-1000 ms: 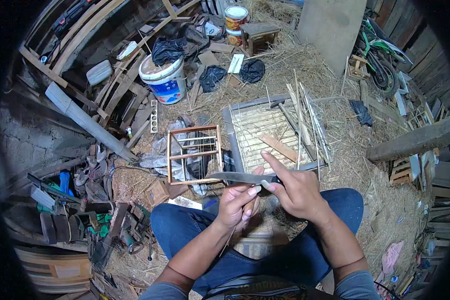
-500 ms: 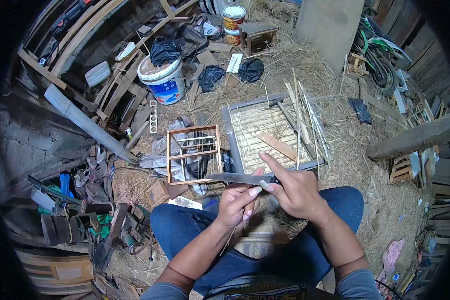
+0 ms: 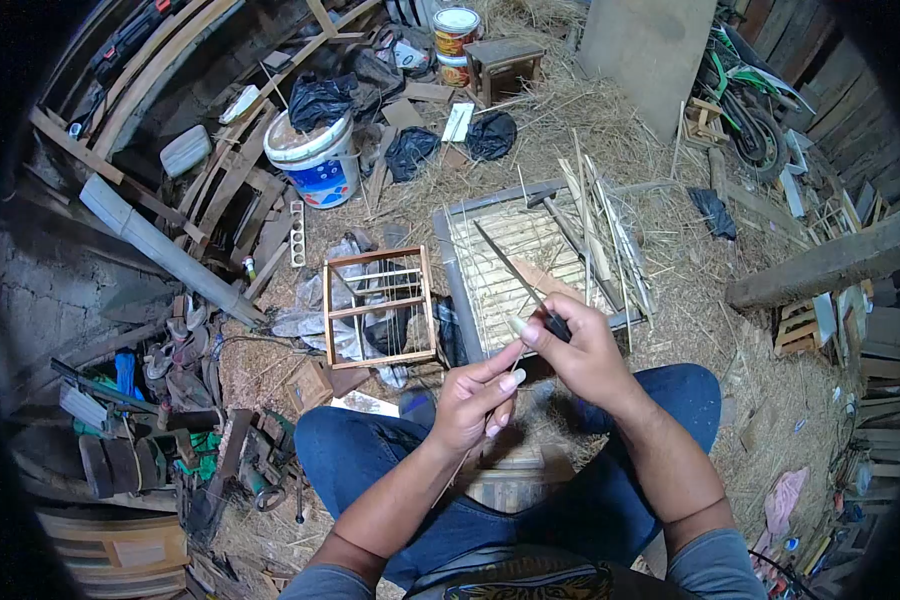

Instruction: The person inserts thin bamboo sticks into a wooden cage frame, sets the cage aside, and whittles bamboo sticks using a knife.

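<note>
My right hand is wrapped round the black handle of a knife. The blade slants up and to the left, over a board of pale slats. Pinched in the fingers of my left hand is a thin strip of wood or bamboo, running down toward my lap. Both hands are close together above my knees, fingertips nearly meeting. Beyond my left hand stands a small wooden frame with crossbars and thin rods.
On the slatted board lie a hammer and several long split strips. A white bucket stands behind the frame. A wooden beam juts in from the right. Clamps and tools sit at the left; straw covers the floor.
The knife has swung from lying nearly level across my left fingers to pointing up and away. My right index finger, stretched out before, is now folded in. The left hand keeps its pinch.
</note>
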Action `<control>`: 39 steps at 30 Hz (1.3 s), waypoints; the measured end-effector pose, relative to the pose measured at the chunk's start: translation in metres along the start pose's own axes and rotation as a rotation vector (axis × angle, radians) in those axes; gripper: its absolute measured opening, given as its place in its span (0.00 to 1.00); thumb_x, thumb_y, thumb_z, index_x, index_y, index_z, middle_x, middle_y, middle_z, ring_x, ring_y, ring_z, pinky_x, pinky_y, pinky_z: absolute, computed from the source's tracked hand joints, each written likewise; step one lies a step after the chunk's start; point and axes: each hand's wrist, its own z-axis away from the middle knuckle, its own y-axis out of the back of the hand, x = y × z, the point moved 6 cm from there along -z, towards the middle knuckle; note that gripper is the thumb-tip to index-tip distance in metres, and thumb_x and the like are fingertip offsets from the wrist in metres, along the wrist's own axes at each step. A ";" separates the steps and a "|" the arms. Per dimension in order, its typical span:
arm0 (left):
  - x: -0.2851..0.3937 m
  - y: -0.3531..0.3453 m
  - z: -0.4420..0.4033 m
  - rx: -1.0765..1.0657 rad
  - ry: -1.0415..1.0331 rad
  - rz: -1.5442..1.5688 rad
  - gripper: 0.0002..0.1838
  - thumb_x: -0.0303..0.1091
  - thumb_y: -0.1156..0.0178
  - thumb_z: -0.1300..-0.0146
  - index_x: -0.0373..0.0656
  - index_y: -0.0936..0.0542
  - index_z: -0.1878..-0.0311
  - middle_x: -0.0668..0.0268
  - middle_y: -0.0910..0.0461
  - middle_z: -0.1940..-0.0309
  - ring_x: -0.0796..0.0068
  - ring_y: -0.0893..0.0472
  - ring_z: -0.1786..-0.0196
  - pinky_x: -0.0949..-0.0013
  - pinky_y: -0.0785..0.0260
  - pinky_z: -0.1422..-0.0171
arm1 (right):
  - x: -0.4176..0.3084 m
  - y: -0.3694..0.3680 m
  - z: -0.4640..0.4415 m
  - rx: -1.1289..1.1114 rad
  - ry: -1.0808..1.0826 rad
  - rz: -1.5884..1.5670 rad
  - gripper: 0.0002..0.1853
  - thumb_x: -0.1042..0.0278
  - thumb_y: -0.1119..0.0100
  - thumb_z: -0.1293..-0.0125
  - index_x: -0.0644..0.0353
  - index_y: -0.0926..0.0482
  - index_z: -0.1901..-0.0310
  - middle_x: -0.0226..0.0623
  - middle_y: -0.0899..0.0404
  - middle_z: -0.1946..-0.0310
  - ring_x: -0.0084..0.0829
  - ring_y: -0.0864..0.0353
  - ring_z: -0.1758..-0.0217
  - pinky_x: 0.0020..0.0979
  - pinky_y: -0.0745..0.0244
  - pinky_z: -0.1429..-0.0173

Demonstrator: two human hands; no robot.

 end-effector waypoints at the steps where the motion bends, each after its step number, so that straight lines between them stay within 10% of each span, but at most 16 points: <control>1: -0.001 0.001 0.000 0.003 -0.001 -0.014 0.24 0.31 0.42 0.21 0.39 0.26 0.25 0.74 0.26 0.81 0.88 0.34 0.82 0.81 0.43 0.77 | 0.002 0.001 -0.003 0.002 -0.001 0.001 0.14 0.62 0.33 0.26 0.67 0.21 0.61 0.40 0.13 0.55 0.19 0.22 0.56 0.32 0.23 0.50; 5: -0.001 0.001 0.001 0.027 -0.001 -0.037 0.23 0.31 0.42 0.21 0.39 0.26 0.26 0.73 0.26 0.81 0.88 0.34 0.82 0.81 0.43 0.77 | 0.004 0.011 -0.008 0.054 0.013 -0.106 0.13 0.62 0.35 0.25 0.65 0.20 0.53 0.26 0.25 0.69 0.20 0.28 0.65 0.29 0.32 0.60; 7: -0.001 0.000 -0.001 0.063 -0.003 -0.023 0.23 0.31 0.44 0.21 0.38 0.26 0.26 0.73 0.27 0.82 0.86 0.34 0.84 0.79 0.42 0.78 | -0.021 0.014 -0.001 0.088 0.133 0.199 0.19 0.57 0.39 0.22 0.63 0.22 0.40 0.32 0.24 0.71 0.22 0.26 0.67 0.29 0.32 0.61; 9: -0.001 0.005 -0.002 0.102 -0.008 -0.012 0.22 0.30 0.46 0.20 0.38 0.26 0.26 0.73 0.27 0.84 0.85 0.34 0.86 0.77 0.42 0.78 | -0.027 0.012 0.008 0.097 0.204 0.308 0.25 0.56 0.42 0.23 0.60 0.27 0.31 0.53 0.15 0.63 0.48 0.13 0.64 0.42 0.22 0.60; 12: 0.001 0.010 -0.002 0.048 -0.031 0.113 0.24 0.32 0.43 0.21 0.34 0.27 0.26 0.71 0.27 0.81 0.85 0.34 0.83 0.79 0.42 0.77 | -0.033 -0.003 0.023 -0.032 0.294 0.635 0.37 0.54 0.42 0.24 0.54 0.41 0.19 0.41 0.21 0.82 0.47 0.18 0.79 0.45 0.26 0.73; 39: 0.006 0.002 0.004 0.060 -0.012 0.220 0.25 0.27 0.48 0.22 0.36 0.30 0.24 0.72 0.32 0.86 0.83 0.38 0.86 0.76 0.46 0.82 | -0.034 -0.008 0.027 -0.042 0.355 0.686 0.42 0.50 0.38 0.27 0.55 0.42 0.18 0.40 0.21 0.82 0.43 0.17 0.80 0.45 0.27 0.75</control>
